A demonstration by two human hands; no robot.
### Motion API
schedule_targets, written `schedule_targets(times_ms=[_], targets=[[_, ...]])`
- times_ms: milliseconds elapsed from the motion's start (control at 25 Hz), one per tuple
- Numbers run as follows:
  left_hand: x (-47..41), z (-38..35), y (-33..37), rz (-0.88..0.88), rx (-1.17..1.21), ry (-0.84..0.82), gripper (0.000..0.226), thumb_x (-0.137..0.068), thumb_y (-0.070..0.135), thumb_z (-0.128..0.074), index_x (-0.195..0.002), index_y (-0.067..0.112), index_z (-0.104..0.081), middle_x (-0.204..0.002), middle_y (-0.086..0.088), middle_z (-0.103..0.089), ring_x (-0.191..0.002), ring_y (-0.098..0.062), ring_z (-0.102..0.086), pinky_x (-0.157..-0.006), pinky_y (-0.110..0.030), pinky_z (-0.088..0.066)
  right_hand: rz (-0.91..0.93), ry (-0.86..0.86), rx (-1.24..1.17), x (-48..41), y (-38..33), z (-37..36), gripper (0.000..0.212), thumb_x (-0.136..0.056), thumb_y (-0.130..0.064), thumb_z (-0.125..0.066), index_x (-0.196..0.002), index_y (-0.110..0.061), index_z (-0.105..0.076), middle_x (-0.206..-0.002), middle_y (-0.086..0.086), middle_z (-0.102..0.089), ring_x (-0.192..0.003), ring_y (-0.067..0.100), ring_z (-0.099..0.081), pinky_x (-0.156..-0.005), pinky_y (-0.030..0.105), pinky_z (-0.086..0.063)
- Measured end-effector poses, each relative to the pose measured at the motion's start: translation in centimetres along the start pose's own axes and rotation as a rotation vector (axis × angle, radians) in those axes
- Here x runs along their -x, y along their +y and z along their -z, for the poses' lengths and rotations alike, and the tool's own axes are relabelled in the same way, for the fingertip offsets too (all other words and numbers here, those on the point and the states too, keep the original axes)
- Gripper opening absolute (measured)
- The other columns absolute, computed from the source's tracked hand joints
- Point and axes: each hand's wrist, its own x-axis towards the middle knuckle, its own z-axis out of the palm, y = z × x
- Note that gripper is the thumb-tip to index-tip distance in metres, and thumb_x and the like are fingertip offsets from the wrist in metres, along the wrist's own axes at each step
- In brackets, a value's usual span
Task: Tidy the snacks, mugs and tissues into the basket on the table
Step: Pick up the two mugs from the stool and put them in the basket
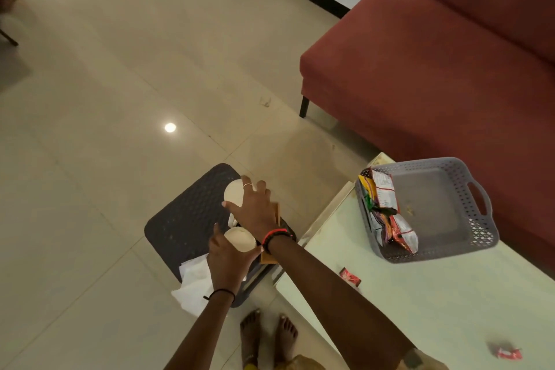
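Clamped round the near mug (240, 240) with the left hand (224, 263): thumb up its left side, fingers curled underneath, closed snug on it. Reaching across from the right with the right hand (255, 208), spread wide over the far mug (233, 194) and gripping it, thumb on the near-left side, ringed finger over the far edge. Both cream mugs held low over a dark stool seat (186, 219), left of the table. Cannot tell whether either mug touches the seat.

Lying under the right wrist, a wooden tray (268, 257), on that same seat. Peeking out between the two mugs, a scrap of white, too hidden to name. Spilling off the seat's near edge, just left of the left wrist, crumpled white tissues (193, 282). Down at the near edge, beside the table, two bare feet (267, 330) on the glossy tiled floor (90, 129).

Over to the right, well apart from both hands, the grey basket (480, 210), sitting at the far end of the pale table (435, 303). Stacked on edge along its left wall, snack packets (387, 213). Between mugs and basket, the table's left edge and a stretch of tabletop. Loose on that tabletop, a small red wrapper (350, 276) just right of the right forearm, and a second red wrapper (509, 353) at the near right. Beyond the basket, far right, a red sofa (435, 54).
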Motion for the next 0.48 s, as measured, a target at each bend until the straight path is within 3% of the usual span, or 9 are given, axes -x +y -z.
schedule_targets(times_ms=[120,280,480], targets=[[0.0,-0.3,-0.3,-0.014,-0.058,-0.029,0.117,-0.055,0.045,-0.085,-0.144,0.004,-0.019,-0.138,-0.019,-0.041,-0.124,-0.033,-0.048,-0.097,-0.049,-0.048,-0.029,-0.011,0.108,-1.1,-0.5,-1.6,0.085,-0.080,-0.055,-0.064,-0.147,-0.024,-0.023,-0.142,0.018,-0.033,-0.126,0.035,-0.039,-0.090,0.042,-0.051],[-0.2,-0.6,-0.3,0.032,0.069,-0.111,0.107,-0.061,0.031,-0.084,-0.140,0.001,-0.018,-0.137,-0.020,-0.036,-0.119,-0.033,-0.050,-0.091,-0.040,-0.052,-0.049,-0.012,0.207,-2.1,-0.7,-2.8,0.089,-0.078,-0.051,-0.068,-0.148,-0.027,-0.020,-0.145,0.022,-0.030,-0.129,0.038,-0.038,-0.093,0.044,-0.051],[-0.1,-0.4,-0.8,-0.008,0.078,-0.096,0.093,-0.063,0.034,-0.082,-0.133,0.003,-0.029,-0.131,-0.015,-0.042,-0.113,-0.024,-0.052,-0.078,-0.019,-0.039,-0.054,0.054,0.267,-2.8,-0.8,-3.6,0.077,-0.082,-0.036,-0.068,-0.146,-0.025,-0.026,-0.140,0.021,-0.036,-0.123,0.035,-0.044,-0.092,0.039,-0.051]])
